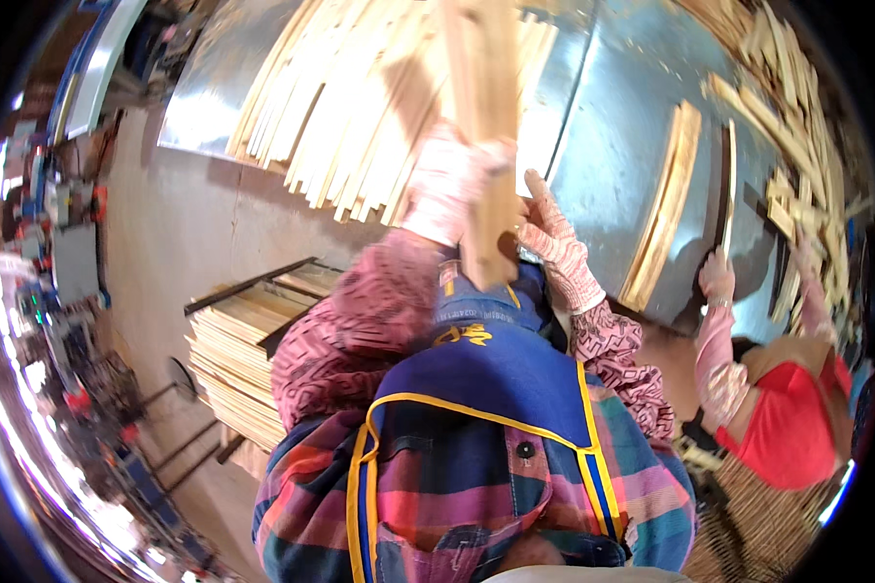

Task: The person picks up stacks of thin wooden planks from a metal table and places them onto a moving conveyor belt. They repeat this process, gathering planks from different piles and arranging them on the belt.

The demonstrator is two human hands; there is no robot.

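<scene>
My left hand (447, 185), in a pinkish knitted glove, is closed around wooden planks (493, 209) held lengthwise in front of my apron. At least two pieces seem to lie together; their far ends run past the top edge and blur. Just right of the planks is my right hand (562, 255), gloved alike, with fingers apart and the index finger stretched forward. Its thumb comes close to the wood; whether it touches cannot be seen. Under and beyond my left hand, many pale wooden strips (350, 107) lie side by side.
The strips rest on a shiny metal table (603, 126). A thicker plank (663, 209) lies to the right. Further right, a co-worker's gloved hand (717, 277) holds a thin strip beside a heap of wood (797, 117). Stacked boards (233, 364) stand on a cart at lower left.
</scene>
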